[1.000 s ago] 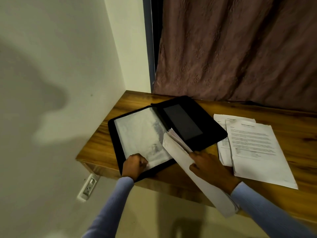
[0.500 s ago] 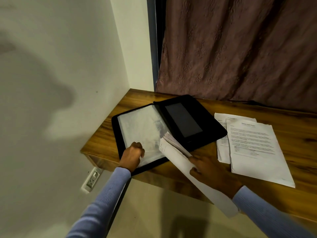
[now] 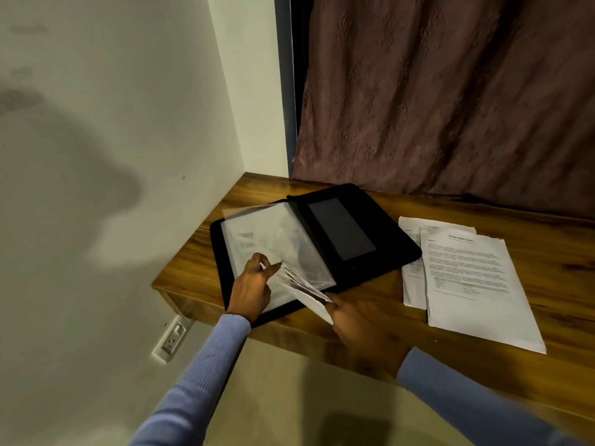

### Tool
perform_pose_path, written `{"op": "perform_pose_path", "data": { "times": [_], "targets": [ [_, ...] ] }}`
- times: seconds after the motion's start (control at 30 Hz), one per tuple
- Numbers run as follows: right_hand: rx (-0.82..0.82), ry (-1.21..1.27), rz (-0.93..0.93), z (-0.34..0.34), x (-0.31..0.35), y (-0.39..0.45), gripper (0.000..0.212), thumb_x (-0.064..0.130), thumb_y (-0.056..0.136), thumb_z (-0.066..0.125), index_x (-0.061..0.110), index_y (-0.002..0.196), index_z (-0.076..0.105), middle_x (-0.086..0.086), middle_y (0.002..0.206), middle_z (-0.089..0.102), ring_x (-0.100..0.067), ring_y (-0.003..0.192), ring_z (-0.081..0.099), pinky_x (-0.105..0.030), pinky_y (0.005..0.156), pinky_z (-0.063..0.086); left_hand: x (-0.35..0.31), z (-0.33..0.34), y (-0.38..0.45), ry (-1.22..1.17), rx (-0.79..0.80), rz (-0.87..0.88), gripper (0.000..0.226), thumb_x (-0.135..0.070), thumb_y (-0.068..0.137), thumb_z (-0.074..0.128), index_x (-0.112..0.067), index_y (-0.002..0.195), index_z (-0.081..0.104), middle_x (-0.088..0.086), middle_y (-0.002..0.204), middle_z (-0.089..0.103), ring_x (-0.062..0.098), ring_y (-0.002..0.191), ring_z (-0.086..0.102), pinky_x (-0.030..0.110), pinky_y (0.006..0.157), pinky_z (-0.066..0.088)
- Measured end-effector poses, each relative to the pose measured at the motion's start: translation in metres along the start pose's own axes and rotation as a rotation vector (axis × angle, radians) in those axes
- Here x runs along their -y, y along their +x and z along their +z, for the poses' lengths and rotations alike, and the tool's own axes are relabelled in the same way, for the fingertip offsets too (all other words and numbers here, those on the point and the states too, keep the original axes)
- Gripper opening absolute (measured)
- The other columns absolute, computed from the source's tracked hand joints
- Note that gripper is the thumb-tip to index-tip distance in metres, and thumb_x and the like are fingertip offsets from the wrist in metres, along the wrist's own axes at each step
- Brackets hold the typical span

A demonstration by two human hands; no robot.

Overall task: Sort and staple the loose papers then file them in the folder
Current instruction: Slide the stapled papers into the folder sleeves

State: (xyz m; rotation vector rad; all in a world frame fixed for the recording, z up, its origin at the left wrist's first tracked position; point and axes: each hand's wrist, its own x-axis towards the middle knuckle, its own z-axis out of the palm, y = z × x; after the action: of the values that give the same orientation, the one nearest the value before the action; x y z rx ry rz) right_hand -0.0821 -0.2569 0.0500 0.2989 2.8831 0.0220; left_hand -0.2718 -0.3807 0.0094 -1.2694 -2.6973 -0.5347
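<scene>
Papers [image 3: 302,286] half into the open folder [image 3: 360,220] at desk's [image 3: 370,336] left corner — filing step. Right hand [image 3: 360,323] grips the sheaf's near end, left hand [image 3: 252,289] pinches a clear sleeve [image 3: 273,233] open. Next, probably: slide sheaf deeper — wall close left, free room right up to the loose sheets [image 3: 473,278].

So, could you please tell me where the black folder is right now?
In the head view, the black folder lies open at the left end of the wooden desk, near the wall corner, with the loose papers just to its right.
</scene>
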Motion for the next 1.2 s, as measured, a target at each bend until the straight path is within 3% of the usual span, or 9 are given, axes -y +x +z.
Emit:
{"op": "perform_pose_path", "data": {
  "times": [0.3,0.43,0.57,0.77,0.83,0.93,1.03,1.1,1.2],
  "targets": [
    [0.036,-0.004,0.051,-0.004,-0.009,-0.006,0.046,0.031,0.101,0.032,0.014,0.143,0.027,-0.007,0.144,0.038,-0.027,0.125,0.044,-0.036,0.105,0.033,0.007,0.006,0.001,-0.106,0.072,-0.132,0.056,-0.001,0.081,0.064,-0.029,0.129,0.054,0.003,0.127,0.043,0.025,0.104,0.055,0.029,0.086,0.054],
    [-0.121,0.077,0.060,0.012,-0.003,-0.001,0.042,0.024,0.090,0.050,0.016,0.131,0.044,-0.007,0.125,0.055,-0.024,0.101,0.059,-0.035,0.081,0.050,0.008,0.008,0.005,-0.164,0.103,-0.113,0.065,0.001,0.079,0.064,-0.031,0.133,0.049,0.001,0.128,0.041,0.023,0.101,0.058,0.029,0.083,0.055],
    [-0.059,0.078,0.055,0.024,0.007,0.012,0.037,0.024,0.071,0.075,0.012,0.104,0.063,-0.012,0.109,0.064,-0.026,0.077,0.066,-0.034,0.064,0.054,0.007,0.009,0.010,-0.182,0.119,-0.097,0.069,0.001,0.079,0.063,-0.032,0.137,0.045,0.001,0.130,0.040,0.022,0.105,0.057,0.028,0.086,0.053],
    [-0.146,0.060,0.122,0.008,0.018,0.018,0.022,0.006,0.093,0.045,0.001,0.109,0.058,-0.016,0.111,0.060,-0.029,0.090,0.061,-0.030,0.062,0.037,0.003,0.004,0.007,-0.098,0.058,-0.005,0.066,0.003,0.080,0.057,-0.030,0.136,0.045,0.001,0.128,0.042,0.023,0.103,0.056,0.024,0.082,0.050],
    [-0.011,-0.090,0.097,0.001,0.025,0.030,0.024,0.005,0.097,0.037,-0.001,0.115,0.052,-0.017,0.115,0.056,-0.027,0.091,0.059,-0.030,0.060,0.035,0.003,0.006,0.005,-0.129,0.015,0.041,0.065,0.006,0.077,0.056,-0.029,0.132,0.051,0.002,0.123,0.045,0.023,0.102,0.055,0.025,0.079,0.051],
    [0.006,-0.074,0.104,0.004,0.035,0.051,0.020,0.005,0.094,0.046,0.002,0.110,0.058,-0.016,0.112,0.060,-0.029,0.092,0.064,-0.034,0.065,0.042,0.003,0.009,0.001,-0.269,-0.022,0.038,0.053,0.005,0.070,0.059,-0.023,0.115,0.055,-0.001,0.114,0.048,0.021,0.100,0.055,0.028,0.075,0.054],
    [-0.093,-0.005,0.126,-0.004,0.037,0.061,0.017,0.020,0.068,0.079,0.010,0.080,0.071,-0.010,0.085,0.068,-0.022,0.064,0.067,-0.024,0.055,0.048,0.003,0.014,-0.008,-0.538,-0.136,-0.109,0.042,-0.021,0.067,0.067,-0.020,0.103,0.044,-0.002,0.110,0.045,0.017,0.103,0.049,0.029,0.080,0.050],
    [-0.110,0.012,0.078,0.000,0.035,0.065,0.021,0.014,0.080,0.067,0.006,0.099,0.066,-0.012,0.103,0.064,-0.026,0.083,0.067,-0.029,0.070,0.050,-0.001,0.015,-0.011,-0.835,-0.217,-0.376,0.041,-0.031,0.078,0.064,-0.020,0.111,0.043,0.001,0.118,0.045,0.020,0.111,0.046,0.036,0.092,0.047],
    [-0.051,0.058,0.013,0.011,0.028,0.070,0.034,0.015,0.089,0.049,0.006,0.122,0.051,-0.013,0.127,0.051,-0.034,0.105,0.057,-0.039,0.086,0.045,-0.003,0.015,0.003,-1.137,-0.069,-0.801,0.053,-0.037,0.086,0.063,-0.015,0.129,0.040,0.007,0.122,0.049,0.028,0.111,0.051,0.045,0.091,0.049]
  ]
}}
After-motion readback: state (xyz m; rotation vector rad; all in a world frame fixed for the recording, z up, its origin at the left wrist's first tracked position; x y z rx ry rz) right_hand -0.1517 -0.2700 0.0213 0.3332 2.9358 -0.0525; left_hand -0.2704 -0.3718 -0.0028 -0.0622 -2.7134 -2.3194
